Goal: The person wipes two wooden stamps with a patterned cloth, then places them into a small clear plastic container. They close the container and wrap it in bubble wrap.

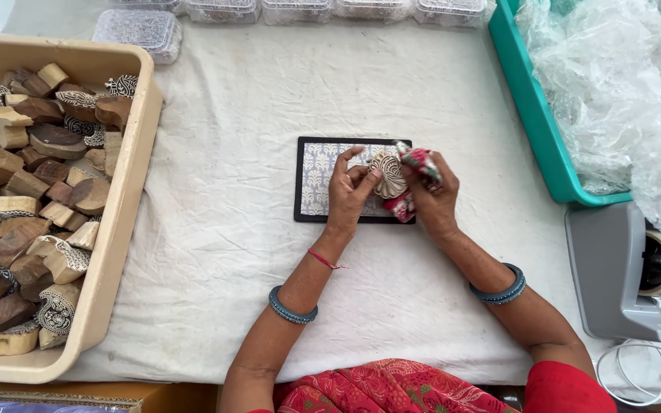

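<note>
A: What are the hands doing?

B: The left hand (348, 187) has its fingers closed around the edge of a carved wooden block (388, 174), holding it above a dark-framed patterned card (309, 180) on the white cloth (223, 153). The right hand (431, 200) is clamped on a bunched red patterned rag (419, 164) and presses it against the block's carved side.

A: How would that block handle?

B: I'd judge it stiff and hard, light enough for one hand, and dry, so not slippery. The raised carving looks fine, and I'd expect those thin ridges to chip if knocked. Best taken by the plain side walls or the back, as the left hand seems to do, though the fingers hide the exact grip.

A: And the rag?

B: Soft and limp; it folds wherever the fingers pinch it.

A: What lies further out?

B: To the left, a beige tub (128, 191) heaped with similar wooden blocks (32, 199). Along the far edge, clear lidded boxes (139, 30). To the right, a teal bin (537, 115) full of crumpled clear plastic (621, 84), and nearer, a grey tape dispenser (621, 275) with white cables (644, 375).
</note>
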